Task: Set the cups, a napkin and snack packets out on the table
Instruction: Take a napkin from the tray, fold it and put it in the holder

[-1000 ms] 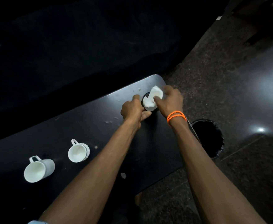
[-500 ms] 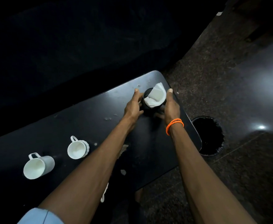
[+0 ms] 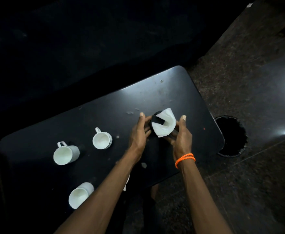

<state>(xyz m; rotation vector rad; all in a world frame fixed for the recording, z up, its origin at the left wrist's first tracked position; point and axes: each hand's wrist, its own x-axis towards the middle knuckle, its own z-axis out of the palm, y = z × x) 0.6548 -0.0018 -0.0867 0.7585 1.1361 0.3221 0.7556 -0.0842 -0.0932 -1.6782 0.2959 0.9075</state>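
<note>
A black cup (image 3: 155, 119) with a folded white napkin (image 3: 165, 124) standing in it sits on the right part of the black table (image 3: 155, 92). My left hand (image 3: 139, 132) presses against its left side. My right hand (image 3: 182, 135), which has an orange band on its wrist, cups its right side and base. Three white cups stand on the left half: a ribbed one (image 3: 102, 141), a plain one (image 3: 65, 154) beside it, and one (image 3: 81, 195) near the front edge. No snack packets are in view.
A small white piece (image 3: 126, 183) shows from under my left forearm at the table's front edge. A dark round opening (image 3: 229, 135) lies on the speckled stone floor just past the table's right end. Behind the table all is dark.
Both hands have drawn the black cup with the napkin back from the far right corner toward the table's middle. My view has shifted, and a third white cup now shows.
</note>
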